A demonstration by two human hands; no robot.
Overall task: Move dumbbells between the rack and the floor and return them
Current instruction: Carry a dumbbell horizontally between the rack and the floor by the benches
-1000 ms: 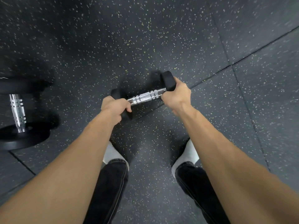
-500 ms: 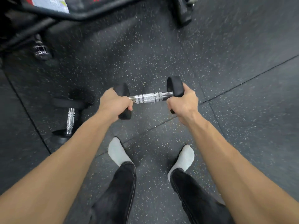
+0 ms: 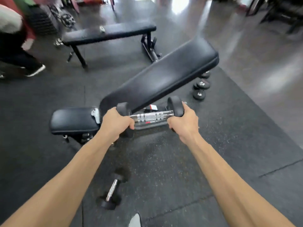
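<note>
I see both hands on one dumbbell [image 3: 150, 117], held level in the air over the mat [image 3: 164, 169]. Left hand [image 3: 115, 122] has its fingers curled round the left head and that end of the handle. Right hand [image 3: 184, 122] is clamped the same way on the right head, fingers wrapped under it, thumb side toward me. The chrome knurled handle shows bare between the two fists.

A second dumbbell [image 3: 112, 190] lies on the mat near me, left of centre, well apart from the held one. More dumbbells [image 3: 200, 86] sit on the floor at the far right, just beside the incline bench [image 3: 164, 76]. That bench runs from centre to far right, directly beyond the held dumbbell. A flat bench [image 3: 106, 32] stands farther off, left. A person [image 3: 14, 46] is at the far left edge, blurred. One sock [image 3: 135, 221] shows at the bottom edge.
</note>
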